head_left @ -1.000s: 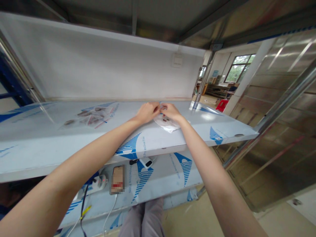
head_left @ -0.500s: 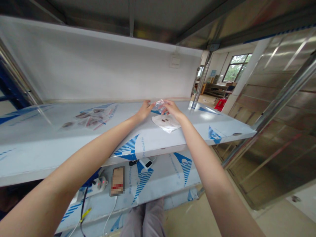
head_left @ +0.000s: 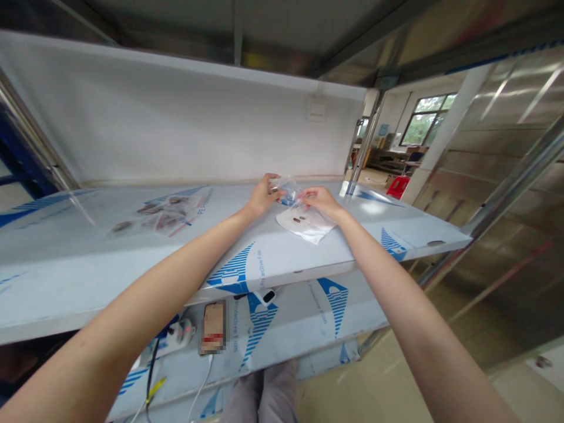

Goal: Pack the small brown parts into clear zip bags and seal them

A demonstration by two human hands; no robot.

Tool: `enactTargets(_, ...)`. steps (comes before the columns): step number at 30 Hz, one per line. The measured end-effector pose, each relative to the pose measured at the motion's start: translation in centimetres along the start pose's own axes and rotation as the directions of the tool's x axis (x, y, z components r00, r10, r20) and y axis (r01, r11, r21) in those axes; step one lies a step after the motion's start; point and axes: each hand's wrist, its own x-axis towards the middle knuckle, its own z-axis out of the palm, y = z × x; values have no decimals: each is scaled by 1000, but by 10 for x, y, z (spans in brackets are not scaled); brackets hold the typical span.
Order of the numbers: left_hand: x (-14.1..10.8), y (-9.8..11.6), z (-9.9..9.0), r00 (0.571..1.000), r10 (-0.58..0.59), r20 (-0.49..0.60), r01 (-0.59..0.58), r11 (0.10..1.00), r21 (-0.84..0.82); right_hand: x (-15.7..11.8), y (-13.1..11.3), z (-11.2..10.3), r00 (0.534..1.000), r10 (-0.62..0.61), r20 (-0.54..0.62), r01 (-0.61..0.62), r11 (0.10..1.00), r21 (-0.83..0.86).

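A clear plastic bag (head_left: 288, 187) is stretched between my hands above the back of the shelf. My left hand (head_left: 263, 197) is closed on the bag's left side, with something small and dark showing by its fingertips. My right hand (head_left: 321, 198) is closed in a pinch at the bag's right edge; the exact grip is hard to make out. Just below lies a white cloth or tissue (head_left: 315, 230), and small brown pieces (head_left: 296, 220) rest on it. Further left on the shelf are several clear bags (head_left: 170, 216) with dark brown contents.
Film-covered metal shelf (head_left: 145, 258) spans the view, with a white panel behind it. On the lower shelf lie a phone (head_left: 213, 323) on a white cable, a power strip with plugs (head_left: 181, 333) and a small white device (head_left: 268, 296). Metal posts (head_left: 369, 138) stand at the sides.
My hands have moved slightly apart, and the bag is now spread more openly between them. The right hand has shifted to the right. The view has shifted a little.
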Motion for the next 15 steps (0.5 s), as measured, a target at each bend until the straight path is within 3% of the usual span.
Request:
enactTargets(7,-3,3,-6,995,26,91,-21,998,-54,-2,13,2,995,95,-25,-97,993,-65)
enactTargets(15,-15,25,-13,999,-17,31,12,989,147,-10,6,6,987,161,-6,-161,987,-2)
